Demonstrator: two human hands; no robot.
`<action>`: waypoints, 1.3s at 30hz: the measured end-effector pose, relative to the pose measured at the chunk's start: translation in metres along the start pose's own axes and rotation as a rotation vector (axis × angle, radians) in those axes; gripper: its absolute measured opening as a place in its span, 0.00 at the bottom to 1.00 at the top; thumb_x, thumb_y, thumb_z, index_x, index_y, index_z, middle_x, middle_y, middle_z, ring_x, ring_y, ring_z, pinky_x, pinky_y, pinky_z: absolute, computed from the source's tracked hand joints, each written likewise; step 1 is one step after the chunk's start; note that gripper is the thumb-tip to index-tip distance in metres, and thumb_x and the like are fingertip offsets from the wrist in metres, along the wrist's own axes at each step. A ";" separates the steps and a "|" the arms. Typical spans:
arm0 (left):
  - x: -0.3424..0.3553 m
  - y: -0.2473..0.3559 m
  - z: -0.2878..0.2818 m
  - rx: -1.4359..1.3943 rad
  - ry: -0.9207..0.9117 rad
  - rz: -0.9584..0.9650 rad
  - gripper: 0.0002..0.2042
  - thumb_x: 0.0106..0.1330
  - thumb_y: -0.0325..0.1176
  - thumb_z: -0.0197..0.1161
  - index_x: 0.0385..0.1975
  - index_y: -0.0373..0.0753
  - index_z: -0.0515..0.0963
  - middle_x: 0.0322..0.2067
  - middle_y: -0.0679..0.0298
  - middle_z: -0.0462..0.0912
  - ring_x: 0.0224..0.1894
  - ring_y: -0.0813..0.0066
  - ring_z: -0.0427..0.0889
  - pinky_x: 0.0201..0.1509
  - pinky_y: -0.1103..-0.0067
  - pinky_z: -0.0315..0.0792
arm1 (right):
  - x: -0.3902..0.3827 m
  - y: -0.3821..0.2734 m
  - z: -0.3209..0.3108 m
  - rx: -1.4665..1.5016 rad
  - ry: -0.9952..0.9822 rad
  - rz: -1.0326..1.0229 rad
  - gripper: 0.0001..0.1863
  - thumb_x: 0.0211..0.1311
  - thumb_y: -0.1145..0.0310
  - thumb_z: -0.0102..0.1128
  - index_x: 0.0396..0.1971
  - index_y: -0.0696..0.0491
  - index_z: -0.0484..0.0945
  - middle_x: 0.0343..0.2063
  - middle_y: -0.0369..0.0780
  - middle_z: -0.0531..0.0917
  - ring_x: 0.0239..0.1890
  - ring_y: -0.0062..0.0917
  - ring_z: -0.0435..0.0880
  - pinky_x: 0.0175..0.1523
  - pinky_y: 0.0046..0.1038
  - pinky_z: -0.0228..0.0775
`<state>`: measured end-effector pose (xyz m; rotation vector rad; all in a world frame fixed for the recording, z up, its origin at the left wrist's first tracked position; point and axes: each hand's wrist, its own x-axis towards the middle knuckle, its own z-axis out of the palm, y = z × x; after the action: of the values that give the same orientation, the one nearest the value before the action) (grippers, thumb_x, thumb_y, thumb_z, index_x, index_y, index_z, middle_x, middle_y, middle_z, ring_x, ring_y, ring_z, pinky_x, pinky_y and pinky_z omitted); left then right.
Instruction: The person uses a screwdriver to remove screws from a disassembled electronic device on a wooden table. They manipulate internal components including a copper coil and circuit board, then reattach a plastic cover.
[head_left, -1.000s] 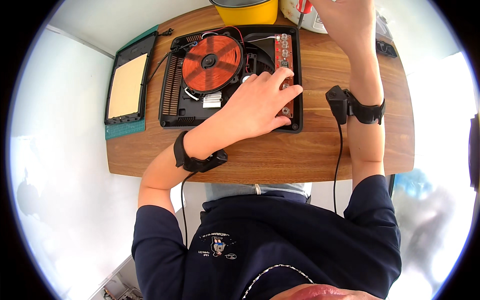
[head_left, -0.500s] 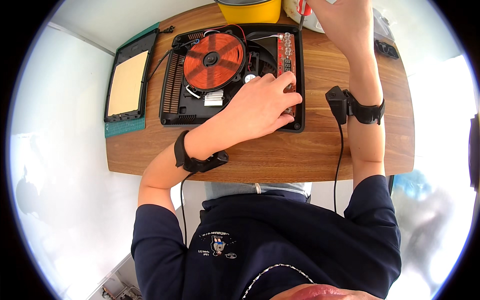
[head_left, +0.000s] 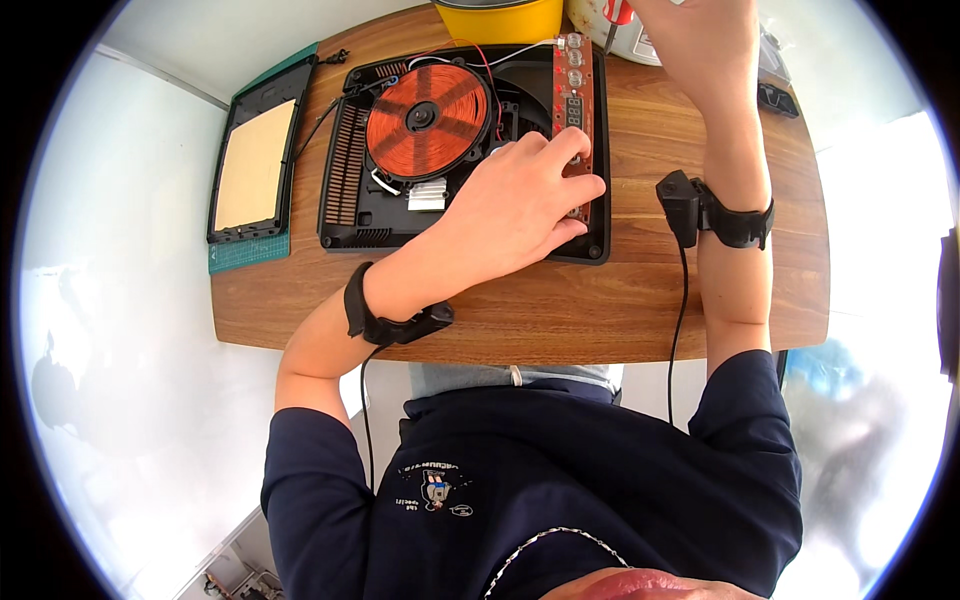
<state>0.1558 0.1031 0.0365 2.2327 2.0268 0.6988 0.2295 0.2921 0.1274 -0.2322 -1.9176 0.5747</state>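
My left hand (head_left: 520,195) reaches over the opened black housing (head_left: 345,240) of an induction cooker. Its thumb and fingers close on the lower part of a red circuit board (head_left: 572,85) with a small display, whose far end rises past the housing's rim. A thin white cable runs from that end. At the top edge, my right hand (head_left: 705,50) holds a screwdriver (head_left: 617,14) with a red and white handle, shaft pointing down. Part of that hand is cut off by the picture's edge. A round copper coil (head_left: 395,130) sits in the housing beside a finned silver heat sink (head_left: 427,195).
To the left, a black cover (head_left: 222,222) with a tan sheet lies on a green cutting mat (head_left: 250,256). A yellow container (head_left: 500,22) stands at the back. A small black object (head_left: 777,99) rests at the right. The wooden table (head_left: 640,310) has a curved edge.
My left hand has lifted the circuit board, and its far end has shifted away from me past the housing's rim. The right hand and screwdriver have moved slightly right.
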 end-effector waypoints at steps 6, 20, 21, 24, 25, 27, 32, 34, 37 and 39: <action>0.000 -0.002 -0.004 0.040 0.114 0.019 0.16 0.55 0.32 0.76 0.43 0.42 0.82 0.47 0.65 0.72 0.43 0.64 0.78 0.48 0.68 0.78 | 0.007 -0.004 -0.006 0.042 0.019 0.153 0.23 0.58 0.79 0.69 0.55 0.54 0.81 0.40 0.38 0.88 0.41 0.22 0.86 0.51 0.27 0.77; -0.005 -0.002 0.005 0.072 -0.046 0.005 0.17 0.56 0.32 0.75 0.45 0.43 0.80 0.50 0.65 0.73 0.45 0.63 0.79 0.48 0.66 0.77 | 0.011 0.007 0.004 0.092 -0.019 0.313 0.23 0.58 0.78 0.69 0.56 0.54 0.82 0.45 0.39 0.86 0.43 0.23 0.85 0.51 0.27 0.78; -0.005 -0.002 0.005 0.070 -0.050 0.000 0.17 0.57 0.32 0.75 0.45 0.44 0.80 0.50 0.65 0.73 0.45 0.63 0.80 0.48 0.66 0.77 | 0.007 0.008 0.001 0.013 -0.017 0.180 0.23 0.58 0.78 0.69 0.55 0.54 0.82 0.46 0.39 0.86 0.43 0.23 0.85 0.52 0.27 0.78; -0.004 -0.002 0.006 0.090 -0.039 -0.011 0.16 0.58 0.32 0.74 0.45 0.43 0.80 0.51 0.64 0.73 0.45 0.62 0.80 0.49 0.66 0.77 | 0.002 0.005 -0.002 -0.026 -0.009 0.004 0.23 0.58 0.79 0.69 0.55 0.54 0.82 0.48 0.40 0.86 0.44 0.24 0.85 0.53 0.27 0.78; -0.004 -0.003 0.008 0.085 -0.043 -0.009 0.16 0.58 0.32 0.74 0.46 0.43 0.80 0.52 0.64 0.73 0.45 0.62 0.80 0.49 0.66 0.77 | 0.001 0.004 -0.002 -0.006 -0.006 -0.018 0.23 0.58 0.79 0.69 0.55 0.54 0.82 0.48 0.40 0.85 0.44 0.24 0.85 0.53 0.27 0.78; -0.005 -0.001 0.012 0.079 -0.051 -0.008 0.16 0.58 0.33 0.74 0.46 0.43 0.80 0.52 0.63 0.72 0.46 0.62 0.80 0.49 0.65 0.78 | 0.000 0.000 0.002 -0.015 0.015 -0.025 0.23 0.57 0.79 0.69 0.56 0.54 0.81 0.48 0.40 0.85 0.44 0.24 0.85 0.53 0.27 0.78; -0.004 0.003 0.012 0.108 -0.076 -0.040 0.17 0.59 0.33 0.74 0.48 0.43 0.79 0.56 0.61 0.72 0.48 0.60 0.80 0.51 0.65 0.79 | -0.002 -0.003 0.004 -0.012 0.002 -0.014 0.24 0.57 0.79 0.70 0.56 0.55 0.82 0.48 0.41 0.86 0.45 0.26 0.86 0.53 0.28 0.78; -0.006 0.003 0.012 0.120 -0.068 -0.035 0.18 0.59 0.33 0.74 0.49 0.43 0.79 0.57 0.61 0.71 0.48 0.60 0.80 0.51 0.65 0.79 | -0.003 -0.004 0.004 -0.017 0.002 -0.032 0.24 0.56 0.79 0.70 0.55 0.55 0.82 0.48 0.41 0.86 0.45 0.26 0.86 0.53 0.28 0.78; -0.009 0.002 0.011 0.127 -0.044 -0.025 0.20 0.59 0.35 0.74 0.52 0.44 0.79 0.60 0.60 0.71 0.49 0.59 0.80 0.51 0.65 0.78 | -0.002 -0.007 0.004 -0.023 -0.015 -0.020 0.24 0.56 0.79 0.70 0.55 0.55 0.82 0.48 0.42 0.87 0.45 0.26 0.86 0.54 0.28 0.78; -0.012 0.001 0.008 0.116 -0.016 -0.018 0.22 0.59 0.35 0.74 0.54 0.44 0.78 0.62 0.60 0.70 0.49 0.59 0.80 0.51 0.65 0.78 | 0.000 -0.001 0.002 -0.033 -0.038 0.004 0.24 0.56 0.79 0.70 0.55 0.56 0.82 0.48 0.42 0.87 0.45 0.26 0.86 0.53 0.28 0.78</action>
<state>0.1586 0.0940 0.0261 2.2686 2.1294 0.5744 0.2278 0.2909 0.1273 -0.2484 -1.9655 0.5538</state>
